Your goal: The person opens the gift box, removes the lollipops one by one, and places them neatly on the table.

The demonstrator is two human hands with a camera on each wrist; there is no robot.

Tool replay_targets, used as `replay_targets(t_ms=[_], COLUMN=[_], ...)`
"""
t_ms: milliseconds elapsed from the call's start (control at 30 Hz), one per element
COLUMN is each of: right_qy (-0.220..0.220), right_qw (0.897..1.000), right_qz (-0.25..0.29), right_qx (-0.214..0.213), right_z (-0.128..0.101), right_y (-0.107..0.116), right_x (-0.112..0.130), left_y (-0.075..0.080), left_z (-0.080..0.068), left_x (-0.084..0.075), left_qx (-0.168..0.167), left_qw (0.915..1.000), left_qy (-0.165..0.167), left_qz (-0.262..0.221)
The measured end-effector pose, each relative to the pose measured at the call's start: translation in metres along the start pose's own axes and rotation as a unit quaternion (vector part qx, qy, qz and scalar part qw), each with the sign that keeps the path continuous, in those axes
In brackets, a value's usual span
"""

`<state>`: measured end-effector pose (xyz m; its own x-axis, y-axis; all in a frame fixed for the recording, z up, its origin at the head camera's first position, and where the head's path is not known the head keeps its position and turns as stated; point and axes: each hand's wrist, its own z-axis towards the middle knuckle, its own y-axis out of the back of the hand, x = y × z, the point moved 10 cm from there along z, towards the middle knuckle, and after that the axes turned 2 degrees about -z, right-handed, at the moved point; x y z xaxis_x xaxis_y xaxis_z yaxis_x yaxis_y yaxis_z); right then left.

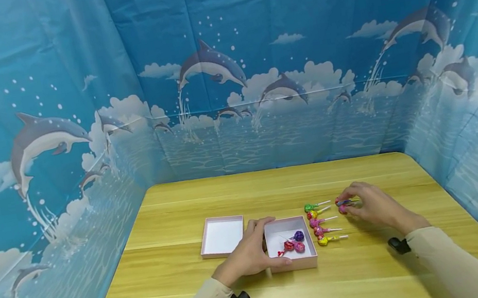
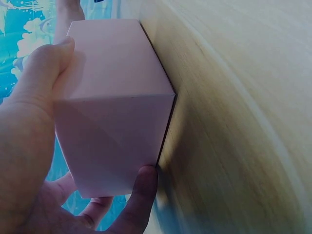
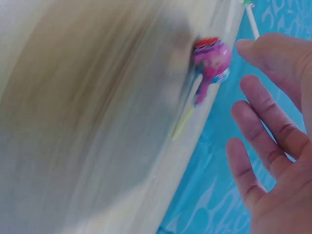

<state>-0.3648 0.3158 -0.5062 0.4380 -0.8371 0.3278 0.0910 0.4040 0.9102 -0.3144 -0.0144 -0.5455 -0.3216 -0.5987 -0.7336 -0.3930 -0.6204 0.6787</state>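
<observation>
My left hand (image 1: 248,254) grips an open pink box (image 1: 301,264), thumb along its front side and fingers at its far left. In the left wrist view, fingers wrap round the smooth pink side of the box (image 2: 117,141). Inside it lie a purple lollipop (image 1: 298,236), a red lollipop (image 1: 289,246) and a pink lollipop (image 1: 299,247). On the right, my right hand (image 1: 377,208) reaches over lollipops on the table. The right wrist view shows its fingers spread beside a pink lollipop (image 3: 212,61) with a yellow stick, a gap between them.
Several wrapped lollipops form a column between the box and my right hand, from a green lollipop (image 1: 309,207) to a yellow lollipop (image 1: 323,241), sticks pointing right. A shallow lid (image 1: 222,235) lies left of the box. A dolphin-printed curtain (image 1: 263,62) surrounds the wooden table (image 1: 173,206).
</observation>
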Motion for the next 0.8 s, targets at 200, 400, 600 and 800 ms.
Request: replay_targets(t_ms=[200,400,600,800], right_qy=[0.037,0.077,0.113,0.123], right_qw=[0.999,0.996,0.992,0.991], right_qz=[-0.021,-0.042,-0.039,-0.045], right_qx=[-0.017,-0.021,-0.024,0.012], right_z=[0.005,0.008,0.01,0.014], right_y=[0.009,0.012,0.016,0.014], right_x=[0.026,0.056,0.087,0.115], left_y=[0.001,0.0,0.0,0.0], left_z=[0.0,0.0,0.0,-0.001], left_x=[0.0,0.0,-0.002,-0.001], left_qx=[-0.001,0.0,-0.003,-0.001], left_qw=[1.0,1.0,0.9999,0.9999], left_qy=[0.0,-0.001,-0.008,-0.005], left_qz=[-0.002,0.001,0.008,0.013])
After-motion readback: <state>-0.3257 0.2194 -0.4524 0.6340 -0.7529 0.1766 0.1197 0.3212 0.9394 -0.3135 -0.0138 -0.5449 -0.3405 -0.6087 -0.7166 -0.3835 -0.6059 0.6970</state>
